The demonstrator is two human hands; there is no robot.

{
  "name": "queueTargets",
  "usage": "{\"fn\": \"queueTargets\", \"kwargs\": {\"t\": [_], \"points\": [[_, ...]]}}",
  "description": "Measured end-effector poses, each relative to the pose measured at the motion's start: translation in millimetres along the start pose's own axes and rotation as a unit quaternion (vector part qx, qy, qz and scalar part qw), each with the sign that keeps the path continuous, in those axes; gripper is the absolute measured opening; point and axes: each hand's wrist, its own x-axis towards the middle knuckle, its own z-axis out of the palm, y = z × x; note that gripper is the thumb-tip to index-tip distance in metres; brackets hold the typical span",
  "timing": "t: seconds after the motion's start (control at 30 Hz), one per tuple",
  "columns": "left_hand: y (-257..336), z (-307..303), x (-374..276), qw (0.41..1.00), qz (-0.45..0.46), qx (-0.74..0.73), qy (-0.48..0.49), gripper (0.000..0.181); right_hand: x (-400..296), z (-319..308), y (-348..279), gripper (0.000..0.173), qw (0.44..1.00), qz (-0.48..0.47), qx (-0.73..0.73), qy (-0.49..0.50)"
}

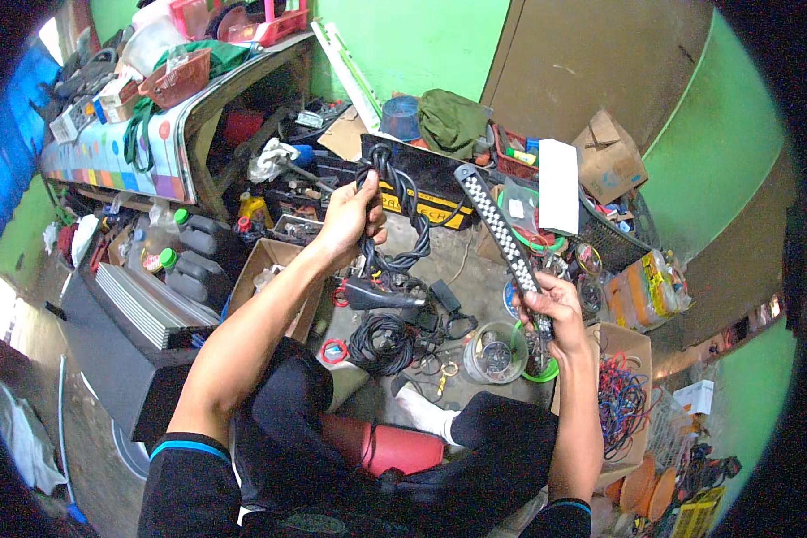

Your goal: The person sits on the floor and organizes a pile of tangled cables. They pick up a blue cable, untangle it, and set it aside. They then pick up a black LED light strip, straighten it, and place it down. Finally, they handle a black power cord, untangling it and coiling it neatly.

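My left hand grips a twisted loop of black cable and holds it up over the floor. A long, narrow black bar with rows of pale squares slants up and left from my right hand, which grasps its lower end. On the floor between my arms lies a coil of thin black cable. Above it sit a black handle-shaped part and a black adapter. Near my right wrist stands a clear round tub with small parts inside.
Beside my left arm are an open cardboard box, a black cabinet and dark jugs with green caps. A cardboard box of coloured wires stands at right. Ahead is a black-and-yellow case. A cloth-covered table stands back left.
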Motion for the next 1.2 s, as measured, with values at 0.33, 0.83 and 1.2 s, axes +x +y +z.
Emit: {"fn": "queueTargets", "kwargs": {"t": [0.33, 0.83, 1.2], "points": [[8, 24, -15, 0.999, -0.003, 0.047, -0.013, 0.038, 8, 5, 20, 0.036, 0.969, 0.082, -0.196, -0.124], [-5, 21, -1, 0.964, -0.046, 0.246, -0.087, 0.037, 6, 17, 13, 0.028, 0.984, 0.011, -0.004, -0.179], [6, 34, -16, 0.991, 0.038, 0.125, -0.001, 0.017, 7, 20, 14, 0.018, 0.952, 0.128, -0.138, -0.240]]}}
